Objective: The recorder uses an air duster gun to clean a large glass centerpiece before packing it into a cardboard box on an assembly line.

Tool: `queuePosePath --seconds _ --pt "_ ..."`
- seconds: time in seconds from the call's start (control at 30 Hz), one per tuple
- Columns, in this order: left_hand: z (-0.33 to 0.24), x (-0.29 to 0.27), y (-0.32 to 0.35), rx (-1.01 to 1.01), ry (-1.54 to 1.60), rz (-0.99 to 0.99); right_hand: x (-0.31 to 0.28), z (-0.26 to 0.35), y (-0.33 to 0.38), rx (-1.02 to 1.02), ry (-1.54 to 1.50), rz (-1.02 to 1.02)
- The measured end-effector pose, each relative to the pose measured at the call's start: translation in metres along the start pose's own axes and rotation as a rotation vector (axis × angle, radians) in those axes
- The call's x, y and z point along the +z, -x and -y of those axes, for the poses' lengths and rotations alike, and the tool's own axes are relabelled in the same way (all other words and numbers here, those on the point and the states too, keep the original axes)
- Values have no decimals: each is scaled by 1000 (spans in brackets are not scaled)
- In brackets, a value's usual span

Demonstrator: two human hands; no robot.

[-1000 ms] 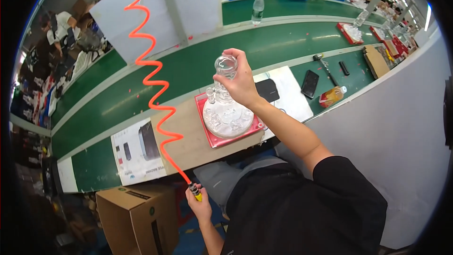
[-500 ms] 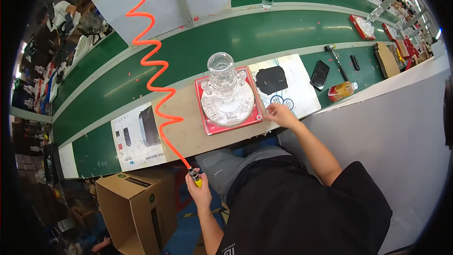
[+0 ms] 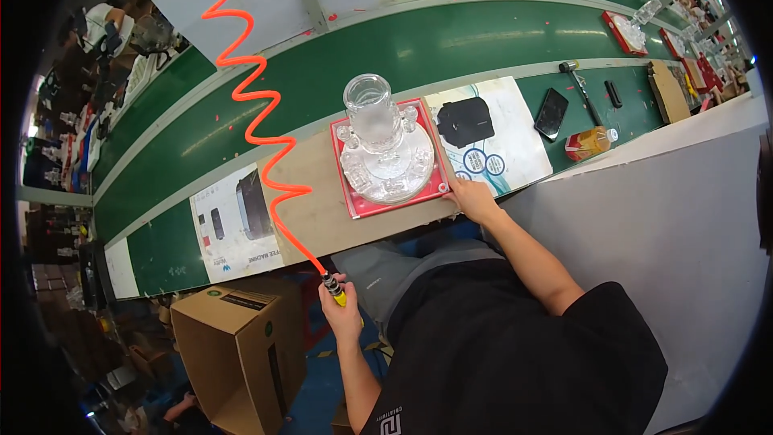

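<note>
My left hand (image 3: 341, 312) is wrapped around a yellow air gun (image 3: 338, 293), held below the front edge of the bench. A metal fitting joins it to a coiled orange air hose (image 3: 278, 142) that runs up out of view. Clear plastic parts, a round disc (image 3: 392, 163) with an upright cylinder (image 3: 371, 113), sit on a square red base (image 3: 364, 208) on brown board. At the base's near right corner, the fingers of my right hand (image 3: 473, 200) close on its edge; the fingertips are partly hidden.
Right of the base lie a printed carton sheet (image 3: 515, 133), a black flat part (image 3: 465, 122), a phone (image 3: 551, 114), a hammer (image 3: 581, 90) and a drink bottle (image 3: 591, 145). An open cardboard box (image 3: 266, 330) stands below on the left. A grey panel (image 3: 644, 225) borders the right.
My right hand has moved in against the base's corner, its fingers now closer to the edge. The left hand still holds the air gun. The whole view has shifted slightly.
</note>
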State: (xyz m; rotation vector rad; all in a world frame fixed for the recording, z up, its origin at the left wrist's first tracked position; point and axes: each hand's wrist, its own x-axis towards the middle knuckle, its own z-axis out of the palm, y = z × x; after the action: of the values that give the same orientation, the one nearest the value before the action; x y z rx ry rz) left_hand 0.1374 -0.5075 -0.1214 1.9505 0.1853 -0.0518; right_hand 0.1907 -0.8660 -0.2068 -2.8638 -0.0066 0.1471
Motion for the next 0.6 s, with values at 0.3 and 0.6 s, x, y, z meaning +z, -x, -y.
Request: queuePosePath --seconds 0.3,0.6 --pt "0 2 0 18 -29 37 -10 18 12 -159 -252 -370" --pt "2 4 3 20 -11 44 -18 15 12 49 -400 -324"
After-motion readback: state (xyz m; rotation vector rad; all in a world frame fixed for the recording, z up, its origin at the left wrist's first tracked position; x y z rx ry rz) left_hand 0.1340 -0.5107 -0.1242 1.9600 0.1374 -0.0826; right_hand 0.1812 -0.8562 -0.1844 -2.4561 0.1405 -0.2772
